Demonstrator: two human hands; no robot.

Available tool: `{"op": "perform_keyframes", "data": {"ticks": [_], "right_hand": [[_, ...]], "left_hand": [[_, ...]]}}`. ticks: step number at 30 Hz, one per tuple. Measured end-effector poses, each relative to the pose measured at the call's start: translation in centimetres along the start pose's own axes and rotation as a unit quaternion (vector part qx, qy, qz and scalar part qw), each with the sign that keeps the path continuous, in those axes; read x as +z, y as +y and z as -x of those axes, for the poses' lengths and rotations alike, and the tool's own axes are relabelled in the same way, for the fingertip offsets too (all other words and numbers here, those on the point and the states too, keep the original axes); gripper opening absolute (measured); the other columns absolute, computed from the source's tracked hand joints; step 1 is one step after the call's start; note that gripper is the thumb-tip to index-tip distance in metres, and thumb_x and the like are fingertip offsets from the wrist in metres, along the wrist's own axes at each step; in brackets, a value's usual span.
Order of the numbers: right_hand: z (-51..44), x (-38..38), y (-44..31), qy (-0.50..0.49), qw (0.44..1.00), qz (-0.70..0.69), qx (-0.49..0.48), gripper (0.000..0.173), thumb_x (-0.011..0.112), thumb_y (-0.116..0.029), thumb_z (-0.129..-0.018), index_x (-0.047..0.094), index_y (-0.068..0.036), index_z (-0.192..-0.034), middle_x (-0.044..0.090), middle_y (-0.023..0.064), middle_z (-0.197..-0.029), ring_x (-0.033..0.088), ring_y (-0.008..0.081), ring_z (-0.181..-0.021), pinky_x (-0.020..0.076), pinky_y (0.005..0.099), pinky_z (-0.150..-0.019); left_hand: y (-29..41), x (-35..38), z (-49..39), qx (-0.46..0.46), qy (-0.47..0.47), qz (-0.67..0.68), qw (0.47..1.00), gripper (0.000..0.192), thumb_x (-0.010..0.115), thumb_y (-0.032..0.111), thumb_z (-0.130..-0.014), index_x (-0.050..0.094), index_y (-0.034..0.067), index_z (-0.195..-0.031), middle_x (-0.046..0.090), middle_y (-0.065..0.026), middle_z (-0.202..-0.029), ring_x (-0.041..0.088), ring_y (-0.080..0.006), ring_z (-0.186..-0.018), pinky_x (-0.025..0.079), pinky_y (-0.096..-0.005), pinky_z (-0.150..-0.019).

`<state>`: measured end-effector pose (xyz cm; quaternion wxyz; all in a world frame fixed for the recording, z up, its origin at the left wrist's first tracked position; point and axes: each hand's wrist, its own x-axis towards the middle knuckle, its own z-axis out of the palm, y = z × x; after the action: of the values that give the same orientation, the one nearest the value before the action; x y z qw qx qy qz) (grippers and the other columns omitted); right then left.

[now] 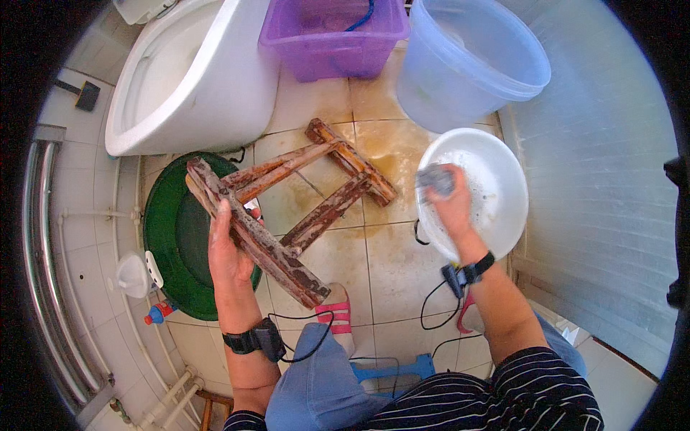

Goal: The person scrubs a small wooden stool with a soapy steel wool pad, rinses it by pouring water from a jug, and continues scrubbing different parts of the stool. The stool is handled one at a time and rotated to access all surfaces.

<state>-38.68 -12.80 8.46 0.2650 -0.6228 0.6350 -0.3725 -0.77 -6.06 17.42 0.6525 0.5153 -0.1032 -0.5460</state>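
Note:
A dark wooden folding stool frame (264, 242), its wood blotched with worn finish and pale suds, leans over the tiled floor. My left hand (232, 245) grips its near rail, thumb in front and fingers behind. On the right, my right hand (453, 202) holds a grey scouring pad (435, 180), somewhat blurred, over the left side of a white plastic basin (504, 215). Foamy suds cling inside the basin. The frame's far rail (350, 161) is above tiles wet with brownish water.
A green tub (161, 258) stands at left, below a white toilet (188, 91). A purple plastic bin (334, 51) and a translucent blue bucket (458, 70) stand at the far side. A bottle with a red cap (159, 312) is by the left pipes. Cables hang from both wrists.

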Motion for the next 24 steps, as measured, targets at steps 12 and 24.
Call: {"op": "perform_keyframes", "data": {"ticks": [12,24], "right_hand": [[-2.5,-1.6,6.6,0.030,0.987,0.050,0.150,0.052,0.071,0.001,-0.072,0.049,-0.005,-0.118,0.060,0.0199,-0.108,0.060,0.0346,-0.104,0.0474,0.0395,-0.093],[3.4,17.3,-9.0,-0.296,0.895,-0.274,-0.192,0.025,0.071,-0.012,-0.070,0.065,-0.007,-0.094,0.065,0.0146,-0.092,0.060,0.0341,-0.094,0.0494,0.0403,-0.084]], "left_hand": [[-2.2,-1.4,-1.6,0.046,0.073,-0.025,0.996,0.034,0.067,0.019,-0.089,0.053,0.005,-0.117,0.061,-0.0023,-0.088,0.062,-0.0135,-0.071,0.053,-0.0289,-0.056],[-2.3,-1.2,-1.8,0.070,0.086,-0.119,0.987,0.024,0.060,0.034,-0.092,0.058,0.011,-0.100,0.057,0.0011,-0.077,0.055,-0.0115,-0.060,0.044,-0.0256,-0.052]]}}
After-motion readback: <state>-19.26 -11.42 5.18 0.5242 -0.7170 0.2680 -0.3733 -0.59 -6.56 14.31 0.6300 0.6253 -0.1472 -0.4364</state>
